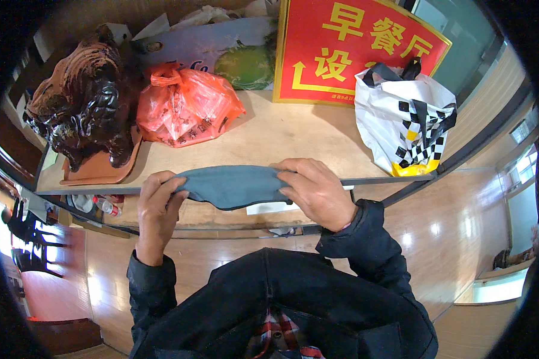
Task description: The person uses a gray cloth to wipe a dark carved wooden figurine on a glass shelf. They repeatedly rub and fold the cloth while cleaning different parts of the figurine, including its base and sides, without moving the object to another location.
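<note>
A grey-blue piece of fabric (233, 184) with a dark lower edge is stretched between my two hands, just in front of the shelf's front edge. It could be an eye mask or a folded cloth; its exact kind is unclear. My left hand (155, 211) pinches its left end between thumb and fingers. At the opposite end my right hand (316, 190) grips the fabric the same way, knuckles up. Behind the fabric lies the wooden shelf top (292, 134). A white flat item (269, 207) shows partly below the fabric on the lower shelf.
A dark glazed animal figurine (90, 103) stands on a brown tray (125, 168) at left. Beside it sits a tied red plastic bag (184, 107). A red sign (314, 49) leans at the back. A white checkered bag (404, 121) stands right. A plastic bottle (108, 207) lies below.
</note>
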A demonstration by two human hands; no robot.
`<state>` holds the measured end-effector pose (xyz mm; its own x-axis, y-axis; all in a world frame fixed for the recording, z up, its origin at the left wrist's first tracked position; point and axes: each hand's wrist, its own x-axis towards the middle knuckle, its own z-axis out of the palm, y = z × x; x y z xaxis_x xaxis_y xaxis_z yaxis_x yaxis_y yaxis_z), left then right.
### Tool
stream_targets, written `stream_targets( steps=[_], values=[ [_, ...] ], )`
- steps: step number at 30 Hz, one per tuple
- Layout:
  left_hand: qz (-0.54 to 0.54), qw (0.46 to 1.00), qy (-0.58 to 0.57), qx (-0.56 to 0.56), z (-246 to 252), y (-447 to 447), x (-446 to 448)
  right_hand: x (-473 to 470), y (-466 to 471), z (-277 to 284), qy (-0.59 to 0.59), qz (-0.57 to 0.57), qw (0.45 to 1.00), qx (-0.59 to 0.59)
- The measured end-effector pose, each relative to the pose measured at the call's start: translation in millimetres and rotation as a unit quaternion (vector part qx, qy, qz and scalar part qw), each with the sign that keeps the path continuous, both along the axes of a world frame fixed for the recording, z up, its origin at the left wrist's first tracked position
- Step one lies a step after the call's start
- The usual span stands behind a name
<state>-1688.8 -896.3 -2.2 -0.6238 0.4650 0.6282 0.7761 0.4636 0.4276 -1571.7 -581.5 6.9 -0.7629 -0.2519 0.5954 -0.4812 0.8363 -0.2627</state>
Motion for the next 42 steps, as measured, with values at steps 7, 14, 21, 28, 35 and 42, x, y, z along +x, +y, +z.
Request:
stream_targets(
  steps=[7, 14, 21, 28, 35, 42],
  values=[
    [-0.054, 0.993, 0.103, -0.032, -6, 46, 14, 26, 38, 6, 0.015, -0.038, 0.998, 0.049],
    [-0.119, 0.985, 0.116, -0.043, -4, 92, 29, 62, 73, 0, 0.015, -0.163, 0.986, 0.040],
    [-0.156, 0.981, 0.113, -0.030, -8, 86, 21, 57, 60, -6, 0.012, -0.176, 0.984, 0.008],
    [-0.085, 0.991, 0.098, -0.017, 13, 28, -7, 15, 19, 33, -0.003, -0.099, 0.994, 0.044],
    [0.021, 0.992, 0.117, 0.044, 66, -11, -75, -93, -11, 83, 0.077, -0.018, 0.993, 0.087],
    [0.089, 0.990, 0.031, -0.105, 54, -7, -101, -157, -16, 57, -0.031, -0.037, 0.979, 0.197]
  ],
)
